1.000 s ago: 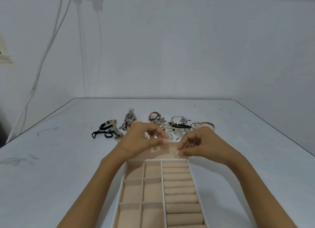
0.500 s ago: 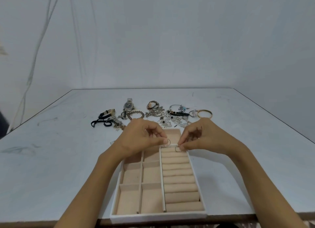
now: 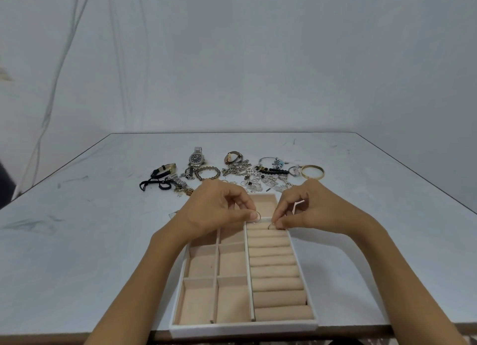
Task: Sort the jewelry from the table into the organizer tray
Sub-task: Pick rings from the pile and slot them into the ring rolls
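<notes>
A white organizer tray (image 3: 242,326) with beige lining sits at the table's near edge, square compartments on its left and ring rolls (image 3: 276,275) on its right. My left hand (image 3: 216,210) pinches a thin ring (image 3: 258,217) over the tray's far part. My right hand (image 3: 309,210) pinches another small ring (image 3: 271,225) down at the farthest ring roll. Beyond both hands lies the jewelry pile (image 3: 255,176) of chains, rings and bracelets.
A steel watch (image 3: 196,158), a black strap watch (image 3: 165,171), a beaded bracelet (image 3: 207,173) and a gold bangle (image 3: 312,171) lie in a row behind the tray. The grey table (image 3: 77,241) ends just under the tray's near rim.
The view tilted down, showing the whole tray. Both hands came nearer over the tray's far end, and the right hand lowered its ring onto the farthest roll.
</notes>
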